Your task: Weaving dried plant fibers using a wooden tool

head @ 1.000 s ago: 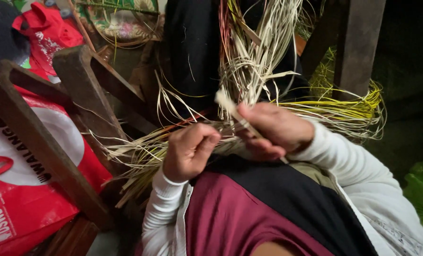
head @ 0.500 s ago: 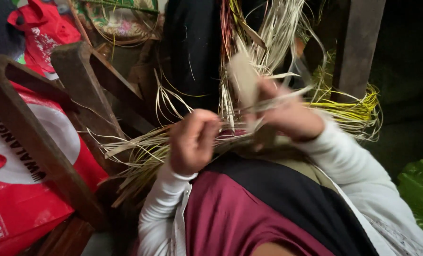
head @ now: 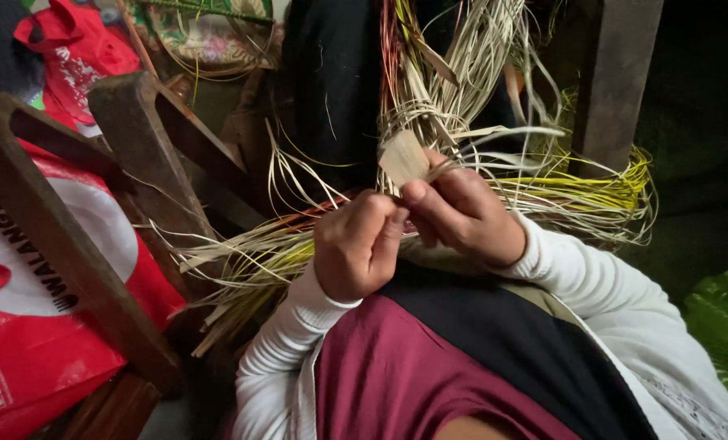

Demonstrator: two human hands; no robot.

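At centre frame the right hand (head: 470, 216) pinches a flat pale strip (head: 403, 157) between thumb and fingertips, while the left hand (head: 356, 244) is curled tight round thin strands just beside it. The strip looks light, thin and bendy — likely to crease or split, best held near its end. One strip is held; the straw bundle (head: 462, 98) above holds too many to count — two red bags (head: 22, 342) sit at left.

Red bag (head: 22, 342) cut by left edge (strip ends perhaps hidden behind hands).
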